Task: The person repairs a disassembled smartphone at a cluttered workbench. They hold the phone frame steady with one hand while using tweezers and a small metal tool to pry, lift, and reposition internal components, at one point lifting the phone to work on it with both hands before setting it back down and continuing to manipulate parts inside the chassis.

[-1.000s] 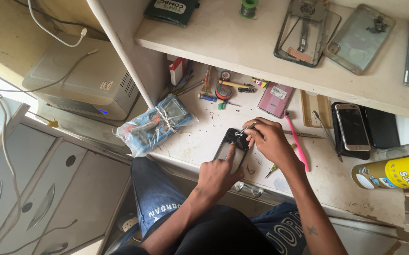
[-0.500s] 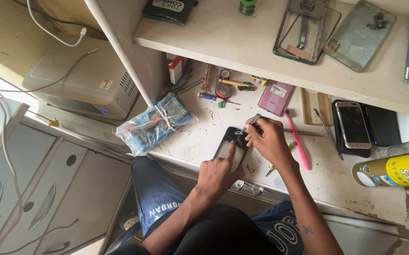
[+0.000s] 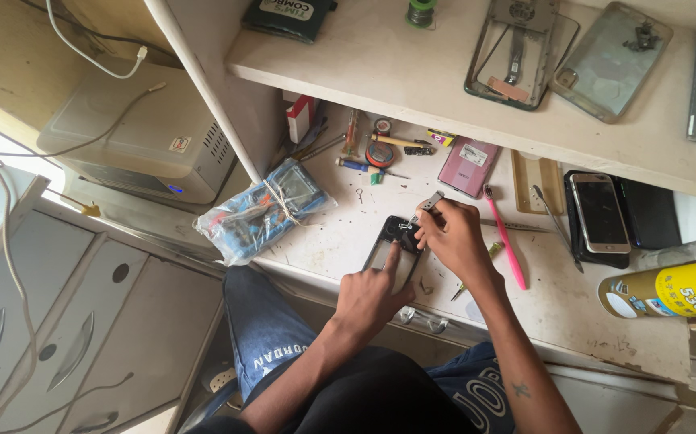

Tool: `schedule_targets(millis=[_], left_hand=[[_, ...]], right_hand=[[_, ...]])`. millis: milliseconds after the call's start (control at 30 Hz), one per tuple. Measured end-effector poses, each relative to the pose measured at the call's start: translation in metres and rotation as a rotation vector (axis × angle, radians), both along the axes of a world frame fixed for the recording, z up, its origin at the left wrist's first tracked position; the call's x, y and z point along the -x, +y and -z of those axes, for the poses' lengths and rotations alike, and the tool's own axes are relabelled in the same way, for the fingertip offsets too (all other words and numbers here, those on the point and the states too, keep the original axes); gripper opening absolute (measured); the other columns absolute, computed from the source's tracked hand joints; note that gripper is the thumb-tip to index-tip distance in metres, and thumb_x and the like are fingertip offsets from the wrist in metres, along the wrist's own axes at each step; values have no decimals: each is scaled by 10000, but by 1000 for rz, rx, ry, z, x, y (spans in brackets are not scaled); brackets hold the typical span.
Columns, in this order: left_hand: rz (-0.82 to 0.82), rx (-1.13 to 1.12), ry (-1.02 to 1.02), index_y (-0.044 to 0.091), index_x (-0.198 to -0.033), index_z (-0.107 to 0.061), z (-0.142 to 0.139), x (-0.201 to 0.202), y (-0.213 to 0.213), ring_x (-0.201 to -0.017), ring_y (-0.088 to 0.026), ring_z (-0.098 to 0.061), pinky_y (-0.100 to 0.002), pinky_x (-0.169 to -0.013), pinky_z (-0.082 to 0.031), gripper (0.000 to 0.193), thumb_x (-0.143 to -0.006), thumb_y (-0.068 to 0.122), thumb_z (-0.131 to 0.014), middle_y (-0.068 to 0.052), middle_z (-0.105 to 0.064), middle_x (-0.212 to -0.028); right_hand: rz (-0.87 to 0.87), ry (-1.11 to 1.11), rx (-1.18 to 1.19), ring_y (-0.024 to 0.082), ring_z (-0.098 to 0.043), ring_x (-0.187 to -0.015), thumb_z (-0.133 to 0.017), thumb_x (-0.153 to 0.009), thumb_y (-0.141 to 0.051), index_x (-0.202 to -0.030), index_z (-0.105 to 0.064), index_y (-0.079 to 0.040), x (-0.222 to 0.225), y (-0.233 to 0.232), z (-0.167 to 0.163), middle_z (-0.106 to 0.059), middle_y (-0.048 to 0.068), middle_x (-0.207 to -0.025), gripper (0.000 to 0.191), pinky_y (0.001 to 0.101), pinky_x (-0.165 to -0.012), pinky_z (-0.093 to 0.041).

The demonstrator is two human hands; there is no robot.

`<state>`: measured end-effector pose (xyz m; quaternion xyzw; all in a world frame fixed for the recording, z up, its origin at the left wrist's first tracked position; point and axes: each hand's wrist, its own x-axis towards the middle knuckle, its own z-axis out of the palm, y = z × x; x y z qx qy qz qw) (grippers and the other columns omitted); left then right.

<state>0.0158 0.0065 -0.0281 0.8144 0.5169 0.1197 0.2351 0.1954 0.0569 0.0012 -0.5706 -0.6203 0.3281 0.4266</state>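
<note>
While my left hand (image 3: pixel 376 293) pins the opened phone (image 3: pixel 394 251) flat to the bench (image 3: pixel 573 309), its index finger stretched up across the bare back, my right hand (image 3: pixel 452 237) sits just right of the phone's top end, centre frame.

Right fingers (image 3: pixel 427 215) closed to a pinch on a small grey metal part (image 3: pixel 431 200), lifted just above and right of the phone's upper corner. Can't tell if the part is still touching the frame or already clear of it. Left fingers: index extended and pressing, rest curled, gripping nothing.

Key geometry: phone's long axis runs from lower left to upper right, roughly in line with my left forearm. Top end points at the right fingers, so the phone lies down and left of the pinch, just beside it. Right hand is the nearer one to that top end; left covers the lower half.

Around it: pink toothbrush (image 3: pixel 506 237) to the right of my right hand, near but apart. Pink phone back (image 3: pixel 468 166) above it. Plastic-wrapped blue bundle (image 3: pixel 266 210) at left, well apart from the phone. Another phone (image 3: pixel 599 213) in a dark tray and a yellow spray can (image 3: pixel 669 296) at far right. Small hand tools (image 3: pixel 380 149) are clustered under the shelf (image 3: pixel 412 72) at top.
</note>
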Motion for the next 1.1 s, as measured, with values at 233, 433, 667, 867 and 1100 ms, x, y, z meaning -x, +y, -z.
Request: schedule_targets(millis=[233,433,667,867,1100], left_hand=[[-11,-21,12,32,-1522,-394,0,-1,0,-603,-360,-700,-463,-596,-559,839,-881,485,-692,-176,-678,-626],[-8,-7,2,28,-1526,-389,0,-1,0,-609,-362,-702,-464,-599,-558,851,-874,481,-694,-178,-678,-629],[-4,3,-8,21,-1528,-387,0,-1,0,-616,-366,-699,-466,-601,-557,847,-881,478,-688,-175,-682,-638],[-4,3,5,15,-1532,-382,3,-2,0,-619,-363,-702,-463,-603,-558,874,-854,469,-697,-178,-686,-652],[34,-44,22,16,-1567,-366,9,0,-1,-642,-321,-708,-432,-674,-559,893,-839,412,-698,-153,-706,-682]], right_hand=[[5,-2,-41,159,-730,-577,-627,-952,-1,-949,-664,87,3,-1,4,-706,122,-706,96,284,-496,-583],[22,28,-67,152,-726,-575,-644,-963,-5,-900,-653,91,3,-1,12,-706,120,-706,115,275,-490,-589],[133,249,-27,133,-698,-606,-621,-998,-49,-994,-666,71,1,-8,22,-698,113,-768,128,271,-526,-579],[161,451,87,149,-700,-641,-639,-985,-65,-1046,-686,70,8,-26,39,-706,126,-816,156,268,-542,-571],[169,458,38,152,-701,-663,-640,-984,-50,-1060,-676,78,16,-28,55,-705,137,-846,153,265,-543,-569]])
